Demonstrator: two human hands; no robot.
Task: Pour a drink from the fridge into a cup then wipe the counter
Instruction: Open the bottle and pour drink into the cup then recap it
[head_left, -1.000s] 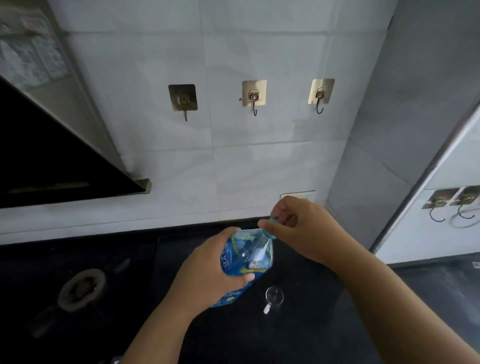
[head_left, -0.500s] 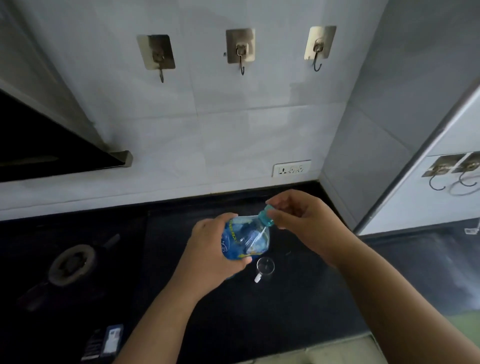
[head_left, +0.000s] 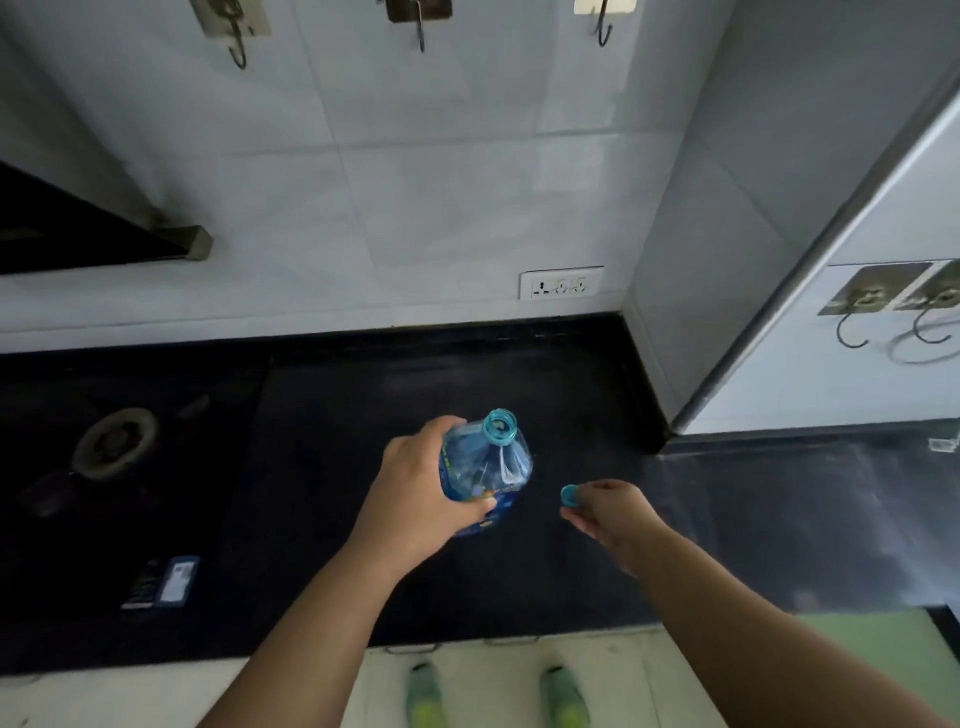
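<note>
Presently, findings run left to right.
Packet on hob (head_left: 162, 582): printing present, too small to read.
Left hand (head_left: 421, 499): fingers wrapped around the bottle's body, above the dark surface (head_left: 571, 405).
Bottle (head_left: 488, 467): clear thin plastic, mouth uncapped; judged light but squashable, so liquid may spurt. Hold at mid-body, gently.
Label: blue with yellow; wording illegible.
Cap (head_left: 569, 494): pinched in the fingers of the right hand (head_left: 608, 512), just beside the bottle.
Cup: not visible.

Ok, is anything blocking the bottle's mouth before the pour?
Nothing visible. The left hand grips the bottle; its mouth is uncovered, the cap pinched in the right hand, apart to its right. No cup shows here.
</note>
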